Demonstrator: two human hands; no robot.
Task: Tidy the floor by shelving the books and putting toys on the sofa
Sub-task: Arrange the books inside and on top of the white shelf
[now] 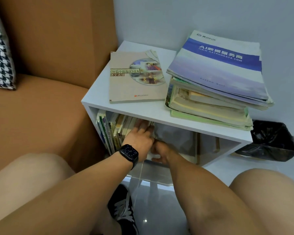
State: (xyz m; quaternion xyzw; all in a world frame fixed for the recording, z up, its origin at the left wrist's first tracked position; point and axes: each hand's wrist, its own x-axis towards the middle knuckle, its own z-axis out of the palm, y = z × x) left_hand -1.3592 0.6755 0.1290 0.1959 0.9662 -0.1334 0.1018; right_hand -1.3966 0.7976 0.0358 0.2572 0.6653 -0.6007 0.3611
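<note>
Shelving is looking partly done: a row of upright books (112, 129) is filling the left of the white shelf (95, 100). The left hand (139, 138), fingers flat, is pressing the row, while the right hand (157, 150) is grasping a book going in (its cover is hidden). Glossy, dog-eared paperbacks (215, 78) are waiting on top; the smooth tan sofa (41, 107) is showing no toys.

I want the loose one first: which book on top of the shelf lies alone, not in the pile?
The beige paperback, flat on the shelf top's left; the others form the blue-topped stack.
</note>
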